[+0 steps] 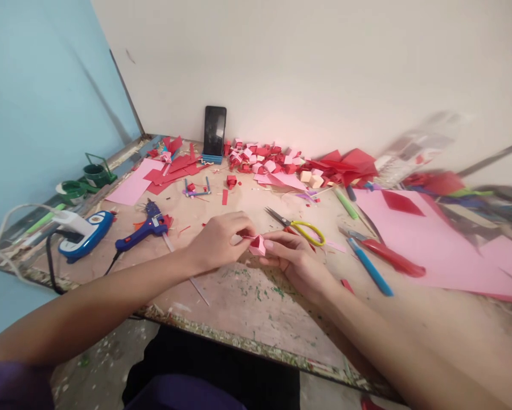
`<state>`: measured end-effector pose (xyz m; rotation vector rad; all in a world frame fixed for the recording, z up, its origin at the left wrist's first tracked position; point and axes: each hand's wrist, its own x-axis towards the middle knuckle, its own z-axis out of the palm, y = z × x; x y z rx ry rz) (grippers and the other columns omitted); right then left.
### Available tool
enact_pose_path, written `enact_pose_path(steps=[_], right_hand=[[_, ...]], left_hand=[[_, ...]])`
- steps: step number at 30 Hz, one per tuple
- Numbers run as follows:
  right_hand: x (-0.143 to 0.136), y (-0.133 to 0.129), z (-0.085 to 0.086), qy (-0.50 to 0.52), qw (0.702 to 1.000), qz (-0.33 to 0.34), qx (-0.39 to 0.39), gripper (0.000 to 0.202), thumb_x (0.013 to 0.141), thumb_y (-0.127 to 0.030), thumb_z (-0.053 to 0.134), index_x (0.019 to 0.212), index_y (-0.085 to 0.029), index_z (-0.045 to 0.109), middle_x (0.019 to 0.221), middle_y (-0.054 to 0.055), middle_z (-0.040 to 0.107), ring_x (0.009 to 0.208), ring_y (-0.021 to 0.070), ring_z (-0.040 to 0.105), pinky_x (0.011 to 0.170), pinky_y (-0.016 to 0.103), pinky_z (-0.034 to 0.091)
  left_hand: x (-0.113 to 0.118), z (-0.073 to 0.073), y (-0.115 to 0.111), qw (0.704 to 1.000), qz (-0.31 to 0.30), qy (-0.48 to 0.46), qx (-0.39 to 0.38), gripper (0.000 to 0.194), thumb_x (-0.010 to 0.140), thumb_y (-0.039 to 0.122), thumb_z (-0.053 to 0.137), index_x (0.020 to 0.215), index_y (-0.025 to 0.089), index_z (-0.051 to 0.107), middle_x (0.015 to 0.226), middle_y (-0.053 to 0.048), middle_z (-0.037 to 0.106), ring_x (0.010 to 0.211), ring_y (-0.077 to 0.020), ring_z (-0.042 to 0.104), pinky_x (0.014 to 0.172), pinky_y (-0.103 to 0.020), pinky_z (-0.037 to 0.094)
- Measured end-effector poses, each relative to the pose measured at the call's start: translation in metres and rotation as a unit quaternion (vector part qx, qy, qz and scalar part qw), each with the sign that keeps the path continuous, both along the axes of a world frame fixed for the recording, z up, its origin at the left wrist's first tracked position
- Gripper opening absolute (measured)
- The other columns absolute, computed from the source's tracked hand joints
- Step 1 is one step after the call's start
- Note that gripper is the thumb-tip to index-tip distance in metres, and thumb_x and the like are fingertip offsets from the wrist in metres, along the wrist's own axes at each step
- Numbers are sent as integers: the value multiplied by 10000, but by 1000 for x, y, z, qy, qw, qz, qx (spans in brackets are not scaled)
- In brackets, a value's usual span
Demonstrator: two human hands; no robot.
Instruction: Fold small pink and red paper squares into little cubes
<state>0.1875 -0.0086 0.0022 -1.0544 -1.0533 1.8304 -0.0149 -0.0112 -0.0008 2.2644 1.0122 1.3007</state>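
Observation:
Between my two hands is a small pink and red paper box [258, 246], held just above the table near its front. My left hand [222, 239] pinches its left edge with thumb and fingertips. From the other side my right hand [296, 259] grips the box, thumb on its pink face. Just beyond the right hand lie scissors with yellow handles [307, 230]. A blue glue gun [147, 228] rests to the left of my left hand, with a glue stick at its back. A single red paper box [231, 181] sits farther back.
A heap of pink and red paper boxes [264, 159] lies along the wall beside a phone [214, 131] on a stand. Pliers with red handles [392, 256], a blue pen-like tool [370, 267] and pink sheets [443, 250] are at right. A power strip [87, 234] with cables is at left.

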Motion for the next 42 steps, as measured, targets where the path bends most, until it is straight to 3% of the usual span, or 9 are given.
enact_pose_path(steps=[8,14,18,30,35,42], right_hand=[[2,1,-2,18,1000,-16,3,206,694,-256,916,854,-172,816,877,29,770,773,134,730,726,217,619],[4,2,-2,23,999,-25,9,181,729,-256,892,876,-184,815,898,50,789,814,156,735,730,230,612],[4,2,0,20,999,-31,8,168,729,-242,887,868,-192,807,904,49,794,814,165,739,723,240,615],[3,1,1,-12,1000,16,7,220,708,-269,902,892,-166,836,913,75,797,780,171,735,729,274,602],[2,0,-2,-11,999,29,14,188,697,-274,909,831,-170,827,842,56,775,755,167,723,749,285,608],[-1,-4,0,-32,999,32,25,308,731,-307,889,1006,-201,801,1001,73,780,876,199,741,720,285,606]], left_hand=[[0,5,-1,998,-43,-29,-47,52,879,134,690,858,164,726,859,-34,738,806,-150,683,755,-262,524],[-2,11,-2,998,-54,-14,-42,136,900,141,631,922,170,762,940,-68,747,869,-183,694,814,-318,546],[-2,13,-1,997,-46,-18,-62,186,909,116,600,896,172,778,920,-62,730,854,-171,684,807,-308,537],[0,3,4,991,-7,-37,-130,54,826,112,711,840,163,699,824,-11,721,761,-140,662,709,-255,523],[-2,3,3,996,-45,38,-64,130,847,69,646,835,179,716,859,-18,730,803,-148,666,764,-272,510],[-2,-1,0,999,-4,34,-14,141,873,70,611,812,177,680,819,-14,712,773,-142,657,737,-257,498]])
